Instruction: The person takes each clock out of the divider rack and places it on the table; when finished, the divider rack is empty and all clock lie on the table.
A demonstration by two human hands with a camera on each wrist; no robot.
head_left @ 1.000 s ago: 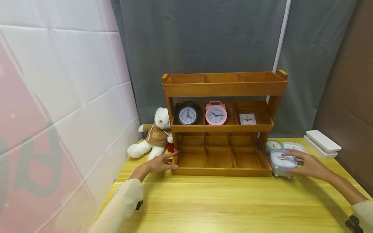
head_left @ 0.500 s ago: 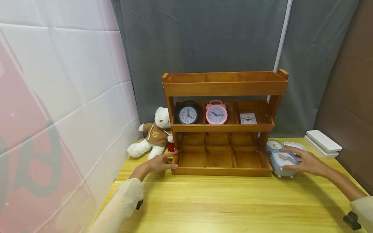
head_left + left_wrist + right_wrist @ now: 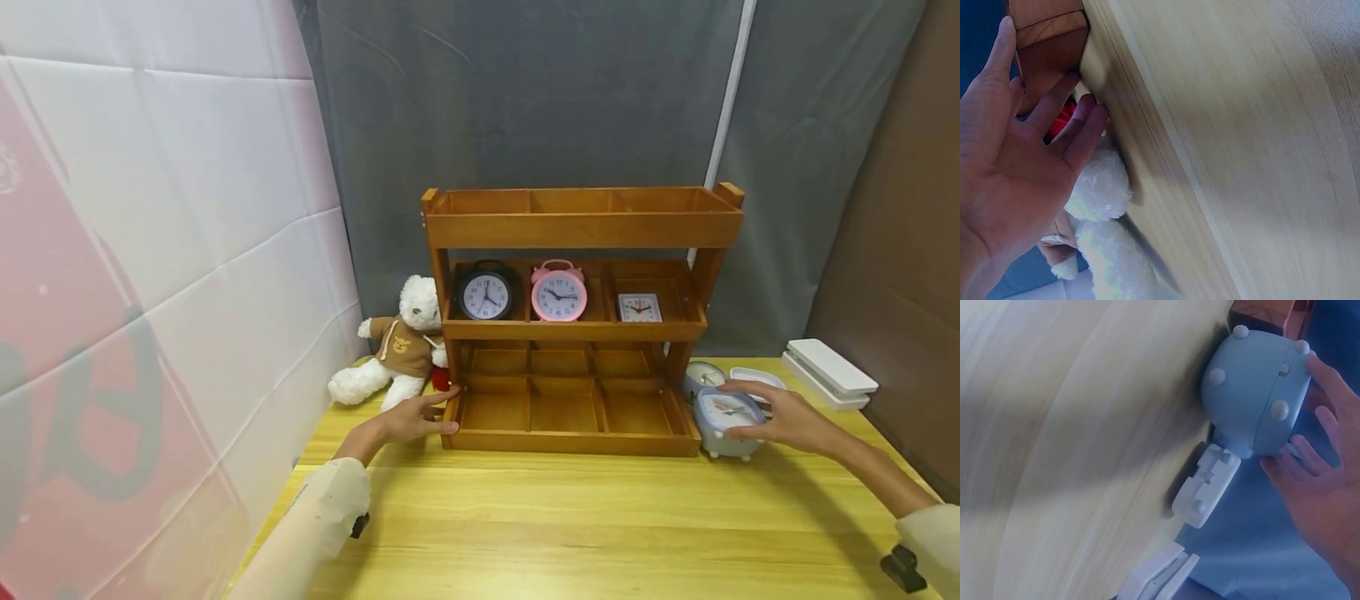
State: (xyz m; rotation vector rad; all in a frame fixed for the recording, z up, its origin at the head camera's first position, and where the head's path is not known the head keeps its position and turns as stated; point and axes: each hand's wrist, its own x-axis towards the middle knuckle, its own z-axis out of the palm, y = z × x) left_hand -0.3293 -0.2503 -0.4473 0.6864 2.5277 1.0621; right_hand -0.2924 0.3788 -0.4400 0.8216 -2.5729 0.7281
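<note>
In the head view my right hand (image 3: 795, 421) grips a light blue alarm clock (image 3: 727, 425) at the right end of a brown wooden rack (image 3: 585, 229). The right wrist view shows the clock's underside (image 3: 1247, 387) with small white feet, thumb and fingers on opposite sides of it. My left hand (image 3: 405, 419) touches the rack's lower left corner with its fingers fairly straight, its palm empty in the left wrist view. On the middle shelf stand a black alarm clock (image 3: 485, 295), a pink alarm clock (image 3: 558, 295) and a small white square clock (image 3: 640, 308).
Behind the blue clock are a grey-green round clock (image 3: 703, 372) and a white clock (image 3: 757, 375), partly hidden. A white flat object (image 3: 828, 371) lies farther right. A white teddy bear (image 3: 405, 350) leans left of the rack. The yellow wooden table (image 3: 570, 525) extends in front.
My right hand has closed in on the blue clock, which has turned slightly and shifted a little. The left hand stays at the rack's corner.
</note>
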